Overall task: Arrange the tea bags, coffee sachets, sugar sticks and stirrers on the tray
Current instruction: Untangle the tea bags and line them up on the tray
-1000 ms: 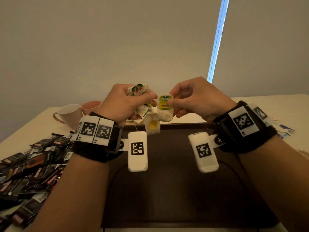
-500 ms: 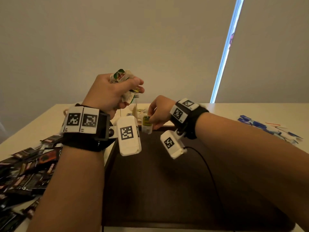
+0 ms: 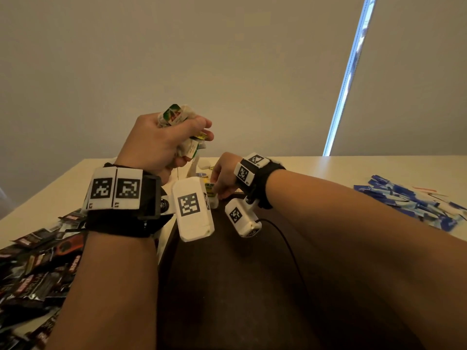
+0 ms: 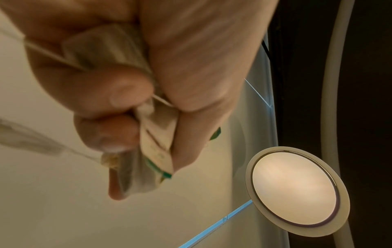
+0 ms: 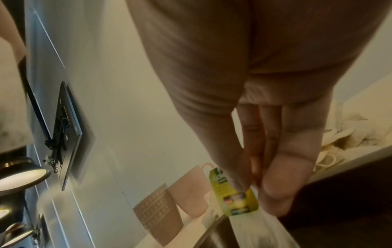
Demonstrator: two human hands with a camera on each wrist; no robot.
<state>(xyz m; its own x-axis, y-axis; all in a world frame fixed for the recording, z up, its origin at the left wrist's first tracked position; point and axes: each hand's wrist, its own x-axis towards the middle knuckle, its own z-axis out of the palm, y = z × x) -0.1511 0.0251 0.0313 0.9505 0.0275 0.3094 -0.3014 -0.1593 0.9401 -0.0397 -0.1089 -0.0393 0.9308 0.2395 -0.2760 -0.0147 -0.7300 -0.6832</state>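
My left hand (image 3: pixel 174 137) is raised above the table and grips a bunch of tea bags (image 3: pixel 177 116); in the left wrist view the fingers (image 4: pixel 118 94) curl round the crumpled tea bags (image 4: pixel 152 151), strings trailing. My right hand (image 3: pixel 222 180) is low at the far left corner of the dark brown tray (image 3: pixel 227 286), pinching a tea bag with a yellow-green tag (image 5: pixel 231 191) between thumb and fingers (image 5: pixel 282 176); the white bag (image 5: pixel 254 229) hangs over the tray's edge. The left wrist camera hides most of that tea bag (image 3: pixel 211 189) in the head view.
Black coffee sachets (image 3: pixel 32 269) lie heaped on the table at the left. Blue sugar sticks (image 3: pixel 409 203) lie spread at the right. Two pale mugs (image 5: pixel 169 199) stand beyond the tray's far left corner. More tea bags (image 5: pixel 347 134) lie behind the tray.
My right hand has gone down from chest height to the tray's far left corner with one tea bag. My left hand has risen with its bunch of tea bags.
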